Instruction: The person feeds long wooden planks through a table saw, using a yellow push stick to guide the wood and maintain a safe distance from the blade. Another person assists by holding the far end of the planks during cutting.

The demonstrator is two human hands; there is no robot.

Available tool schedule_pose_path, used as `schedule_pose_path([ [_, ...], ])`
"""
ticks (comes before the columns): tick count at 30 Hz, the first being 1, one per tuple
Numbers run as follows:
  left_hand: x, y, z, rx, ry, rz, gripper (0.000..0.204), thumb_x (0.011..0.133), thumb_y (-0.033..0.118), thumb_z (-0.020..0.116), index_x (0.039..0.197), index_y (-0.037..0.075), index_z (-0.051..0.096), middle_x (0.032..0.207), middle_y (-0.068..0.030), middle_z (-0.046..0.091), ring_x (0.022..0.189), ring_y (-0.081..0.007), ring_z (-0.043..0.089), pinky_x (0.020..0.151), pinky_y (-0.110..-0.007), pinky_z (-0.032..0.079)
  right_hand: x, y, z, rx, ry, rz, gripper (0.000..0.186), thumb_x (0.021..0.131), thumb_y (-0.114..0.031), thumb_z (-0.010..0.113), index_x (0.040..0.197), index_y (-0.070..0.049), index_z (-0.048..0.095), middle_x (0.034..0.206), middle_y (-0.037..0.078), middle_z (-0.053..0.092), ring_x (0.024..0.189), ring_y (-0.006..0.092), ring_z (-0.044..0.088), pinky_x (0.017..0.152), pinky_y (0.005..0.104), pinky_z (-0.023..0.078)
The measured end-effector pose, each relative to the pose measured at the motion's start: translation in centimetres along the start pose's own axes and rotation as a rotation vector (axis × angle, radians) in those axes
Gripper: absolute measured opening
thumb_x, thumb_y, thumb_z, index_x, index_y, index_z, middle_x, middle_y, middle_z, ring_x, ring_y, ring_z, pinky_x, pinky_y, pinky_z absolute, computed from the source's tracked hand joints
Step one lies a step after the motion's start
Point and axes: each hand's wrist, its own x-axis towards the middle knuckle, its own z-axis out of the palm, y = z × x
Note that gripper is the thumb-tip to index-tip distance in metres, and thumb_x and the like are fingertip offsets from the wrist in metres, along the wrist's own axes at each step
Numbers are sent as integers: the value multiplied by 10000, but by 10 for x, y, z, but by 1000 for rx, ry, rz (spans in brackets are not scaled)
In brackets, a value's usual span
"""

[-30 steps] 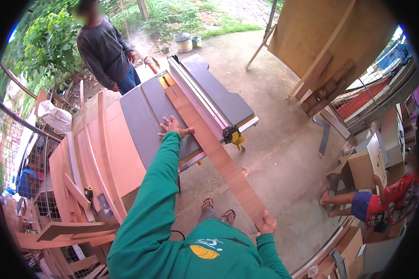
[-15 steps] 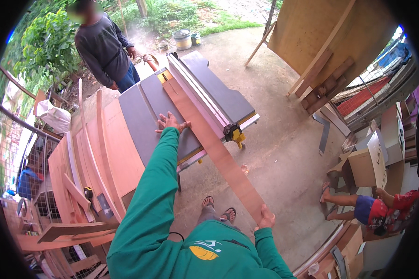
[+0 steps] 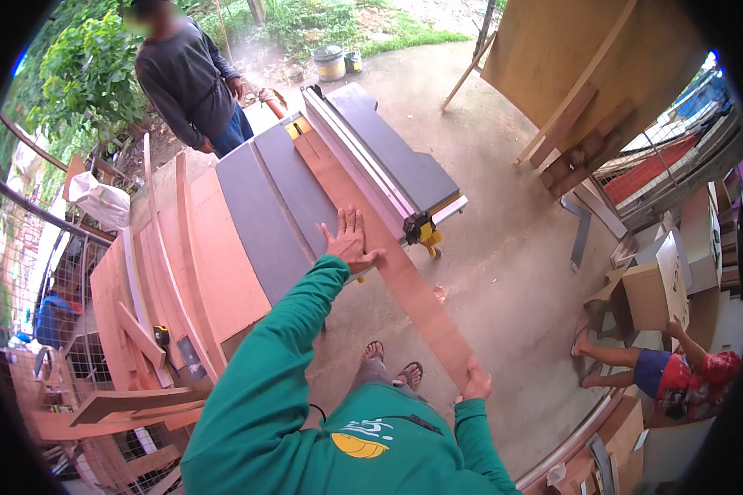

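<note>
Markings: the green long-sleeved shirt (image 3: 256, 404) carries a chest emblem (image 3: 359, 445) in yellow with pale lettering; dark print marks the cardboard box (image 3: 648, 293) at right.

Surface and room: a table saw's grey tabletop (image 3: 241, 198) stands at centre, with a rip fence (image 3: 357, 148) to the right of its groove and a yellow throat insert (image 3: 298, 129) at the far side. Wooden boards (image 3: 219, 247) adjoin it at left. The floor (image 3: 520, 289) is concrete. A plywood panel (image 3: 545, 62) leans at far right. One co-worker (image 3: 190, 82) stands at far left.

Workpiece: the wooden plank (image 3: 413, 295) lies alongside the fence; its near end projects beyond the tabletop.

Hand pose: left arm extended. The left hand (image 3: 352, 241) lies across the plank's left edge, fingers outstretched, thumb apart. The right hand (image 3: 475, 383) pinches the plank's near end; its underside grip is hidden.
</note>
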Motion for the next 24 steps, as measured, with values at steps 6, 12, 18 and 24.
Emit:
schedule_pose_path([
  [6,3,-3,-16,78,-204,35,1568,710,947,669,1708,-53,-11,1805,-248,-72,1652,-492,-83,1220,-828,51,-16,-21,8,29,-8,53,545,839,-218,962,1191,39,636,1170,156,728,1033,257,723,913,394,626],
  [12,4,-10,-17,53,-168,68,1621,676,977,680,1699,-70,-17,1795,-275,-79,1644,-516,-73,1198,-847,87,-14,-19,11,54,-7,40,562,835,-228,968,1203,40,637,1167,157,730,1034,256,727,917,392,626],
  [18,9,-19,-16,-7,-114,93,1636,632,959,728,1714,-35,8,1805,-246,-69,1649,-505,-62,1198,-848,90,-11,-17,17,45,8,44,578,839,-222,963,1227,50,632,1190,162,724,1059,259,724,937,391,622],
  [24,-17,-2,-20,53,20,51,1135,835,712,775,1657,33,387,1787,-142,262,1668,-376,157,1218,-825,177,-15,-21,29,22,37,49,567,845,-205,955,1227,64,635,1201,167,722,1075,262,724,943,389,623],
])
